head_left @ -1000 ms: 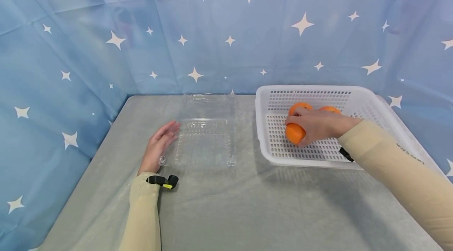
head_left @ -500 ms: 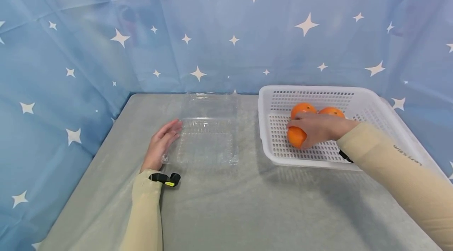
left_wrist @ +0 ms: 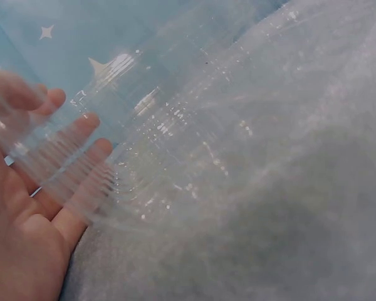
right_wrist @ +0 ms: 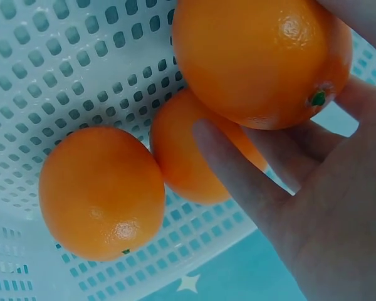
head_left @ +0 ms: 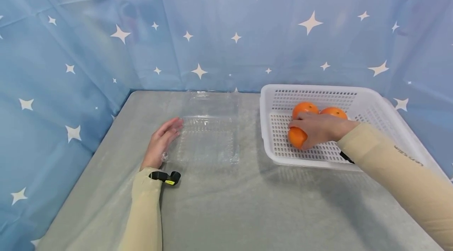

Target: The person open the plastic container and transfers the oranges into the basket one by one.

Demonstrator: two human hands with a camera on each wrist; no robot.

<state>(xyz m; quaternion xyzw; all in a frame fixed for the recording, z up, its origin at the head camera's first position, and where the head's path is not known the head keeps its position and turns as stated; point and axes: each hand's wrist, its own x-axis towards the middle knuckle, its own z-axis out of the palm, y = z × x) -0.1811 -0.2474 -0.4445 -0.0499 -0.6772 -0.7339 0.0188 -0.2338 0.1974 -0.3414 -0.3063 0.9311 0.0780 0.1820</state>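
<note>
My right hand (head_left: 316,127) reaches into a white perforated basket (head_left: 267,141) and grips an orange (head_left: 297,138) between thumb and fingers. Two more oranges lie behind it against the far side: one orange (head_left: 305,108) to the left and another orange (head_left: 334,112) partly covered by the hand. In the right wrist view the held orange (right_wrist: 263,56) shows its green stem end, with fingers curled under it. My left hand (head_left: 161,143) stands with extended fingers along the left side of a clear plastic clamshell box (head_left: 207,145), whose lid (head_left: 212,103) lies back. Through its ridged wall, fingers (left_wrist: 81,128) show in the left wrist view.
A grey cloth covers the table (head_left: 226,207). Behind and to the left hangs a blue curtain (head_left: 247,54) with white stars, close to the table's back edge. The basket stands right of the clamshell box, with a strip of cloth between them.
The head view has shifted slightly. My right hand keeps its grip on the orange inside the basket, with little movement. The left hand stays beside the clamshell box.
</note>
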